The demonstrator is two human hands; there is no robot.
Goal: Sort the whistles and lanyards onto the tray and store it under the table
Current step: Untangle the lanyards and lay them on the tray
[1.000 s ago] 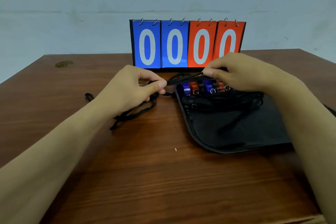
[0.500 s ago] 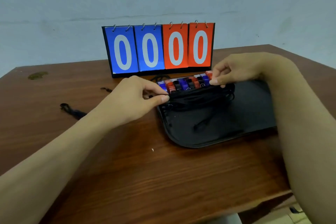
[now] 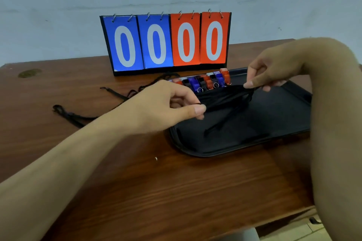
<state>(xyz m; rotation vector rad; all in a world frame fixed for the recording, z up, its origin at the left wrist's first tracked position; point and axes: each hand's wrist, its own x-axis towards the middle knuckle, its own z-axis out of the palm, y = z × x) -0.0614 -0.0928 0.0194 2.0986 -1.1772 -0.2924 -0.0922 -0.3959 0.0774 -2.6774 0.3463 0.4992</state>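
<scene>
Pinching a black lanyard [image 3: 225,97] at both ends, the two hands hold it stretched over the far part of the black tray [image 3: 215,150]. The left hand [image 3: 168,107] nips one end between thumb and first finger, over the tray's left edge. The right hand [image 3: 274,70] nips the other end with thumb and fingertips, further back and to the right. Some of the cord hangs down in loops, and a loose tail lies on the tray floor.

Behind the cord, a row of whistles [image 3: 205,82] sits along the far side of the tray. They are blue, red and black, side by side, and small metal rings show on some of them.

The tray rests on a brown wooden table [image 3: 137,191]. More black lanyards [image 3: 74,116] lie on the wood to the left of the tray, well apart from it. A flip scoreboard [image 3: 166,43] stands upright just behind the tray, with two blue cards and two red cards, each showing a white zero.
</scene>
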